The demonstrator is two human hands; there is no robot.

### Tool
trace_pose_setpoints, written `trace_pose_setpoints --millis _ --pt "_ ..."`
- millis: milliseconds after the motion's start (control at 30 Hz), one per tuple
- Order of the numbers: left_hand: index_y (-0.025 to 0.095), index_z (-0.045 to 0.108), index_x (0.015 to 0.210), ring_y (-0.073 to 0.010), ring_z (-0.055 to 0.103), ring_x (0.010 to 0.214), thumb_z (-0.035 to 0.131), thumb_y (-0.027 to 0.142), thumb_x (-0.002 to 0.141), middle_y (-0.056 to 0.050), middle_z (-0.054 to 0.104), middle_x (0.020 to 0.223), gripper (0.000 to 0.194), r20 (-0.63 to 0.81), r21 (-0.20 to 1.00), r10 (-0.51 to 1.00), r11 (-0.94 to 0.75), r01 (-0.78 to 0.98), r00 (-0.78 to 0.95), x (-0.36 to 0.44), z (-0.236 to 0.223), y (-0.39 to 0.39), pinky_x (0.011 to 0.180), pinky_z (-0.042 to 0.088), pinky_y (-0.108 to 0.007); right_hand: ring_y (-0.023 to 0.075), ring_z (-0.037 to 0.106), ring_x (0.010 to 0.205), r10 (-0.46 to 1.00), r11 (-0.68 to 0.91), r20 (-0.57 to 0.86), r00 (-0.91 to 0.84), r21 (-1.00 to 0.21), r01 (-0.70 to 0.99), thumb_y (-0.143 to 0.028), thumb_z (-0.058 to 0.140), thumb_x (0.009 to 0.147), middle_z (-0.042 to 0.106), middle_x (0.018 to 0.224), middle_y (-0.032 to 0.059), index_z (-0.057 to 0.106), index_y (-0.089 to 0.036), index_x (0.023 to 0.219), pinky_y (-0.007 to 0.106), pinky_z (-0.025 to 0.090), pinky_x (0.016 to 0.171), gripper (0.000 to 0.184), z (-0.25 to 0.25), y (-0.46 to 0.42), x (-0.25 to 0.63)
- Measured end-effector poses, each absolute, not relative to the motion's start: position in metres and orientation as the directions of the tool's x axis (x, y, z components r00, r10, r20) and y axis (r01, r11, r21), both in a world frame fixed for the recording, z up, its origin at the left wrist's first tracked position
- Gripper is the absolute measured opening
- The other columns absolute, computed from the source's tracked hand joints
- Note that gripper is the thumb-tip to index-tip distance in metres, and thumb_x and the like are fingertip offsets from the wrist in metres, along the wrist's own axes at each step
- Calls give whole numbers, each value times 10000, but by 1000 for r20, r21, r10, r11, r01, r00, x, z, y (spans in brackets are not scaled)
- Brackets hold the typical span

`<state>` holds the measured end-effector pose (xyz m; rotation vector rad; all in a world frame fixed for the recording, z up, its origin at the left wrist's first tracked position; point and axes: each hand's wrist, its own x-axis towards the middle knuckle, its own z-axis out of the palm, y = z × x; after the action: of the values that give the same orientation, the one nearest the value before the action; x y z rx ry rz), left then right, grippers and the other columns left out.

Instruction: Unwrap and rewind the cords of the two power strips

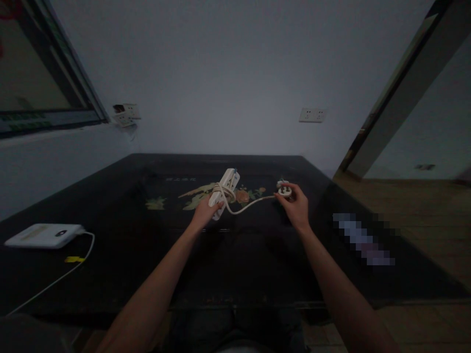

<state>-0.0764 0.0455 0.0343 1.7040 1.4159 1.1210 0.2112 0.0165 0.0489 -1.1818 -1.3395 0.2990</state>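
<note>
A white power strip (224, 188) lies tilted on the black table (121, 215), with its cord (246, 206) looped round it. My left hand (205, 212) is closed round the near end of the strip. My right hand (296, 204) pinches the white round plug (284, 190) at the cord's other end, off to the right of the strip. The cord sags between the two hands just above the tabletop.
A white flat device (44, 235) with a white cable (62, 274) and a yellow tag lies at the table's left. Wall sockets (312, 115) sit on the back wall, with more sockets (125, 114) at the left corner. A doorway opens at the right.
</note>
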Motion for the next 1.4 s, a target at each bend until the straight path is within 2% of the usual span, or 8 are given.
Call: trace_pose_setpoints --millis 100,200,400,567,767,833,1067,1400 --pt "140 648 899 -232 626 737 637 378 690 -55 675 787 317 160 880 976 -208 428 145 -73 32 44 621 461 -286 129 577 585 742 481 456 491 -873 84 -365 780 608 646 751 -2 591 -189 904 226 448 491 393 61 14 220" --pt "148 662 877 -209 618 696 663 348 666 -37 681 768 291 105 881 947 -231 414 305 -68 33 37 598 458 -265 78 463 392 763 470 357 538 -879 -82 -462 741 647 591 578 -53 532 -200 834 186 321 349 384 63 17 233" --pt "168 688 977 -209 622 801 719 312 629 -34 705 912 378 5 876 729 -333 349 685 -60 45 16 692 478 -260 74 524 445 739 478 241 630 -845 -238 -565 710 640 592 586 -44 453 -208 779 171 388 389 461 56 30 263" --pt "197 640 1142 -221 605 916 711 319 678 -51 677 1058 485 -22 892 500 -382 243 866 -59 62 1 785 470 -276 79 577 526 737 485 218 640 -830 -275 -461 761 603 614 657 -43 458 -209 810 185 460 485 445 49 34 263" --pt "173 645 1106 -206 621 817 708 358 692 -65 689 979 458 44 952 636 -259 160 770 -60 65 -2 714 488 -276 69 497 453 796 444 290 531 -877 -186 -331 769 588 646 683 -54 440 -238 1228 170 370 423 725 43 29 235" --pt "164 659 1047 -206 617 789 716 363 672 -61 692 940 428 70 954 723 -249 166 688 -60 62 2 702 488 -279 74 491 455 843 401 343 415 -914 -59 -374 707 656 633 678 -57 453 -247 1265 181 376 431 672 41 28 228" --pt "159 634 856 -196 601 677 723 396 615 -21 651 763 349 67 956 939 -157 247 338 -61 49 22 588 471 -264 83 452 389 954 241 269 132 -951 193 -332 665 634 530 482 -48 694 -159 741 196 354 379 206 17 32 208" --pt "158 596 878 -170 596 657 713 365 618 -20 631 766 352 111 960 962 -168 222 248 -63 41 31 573 472 -259 115 511 463 963 239 271 5 -856 458 -381 541 780 548 545 -37 657 -196 792 215 403 446 219 -5 33 190"
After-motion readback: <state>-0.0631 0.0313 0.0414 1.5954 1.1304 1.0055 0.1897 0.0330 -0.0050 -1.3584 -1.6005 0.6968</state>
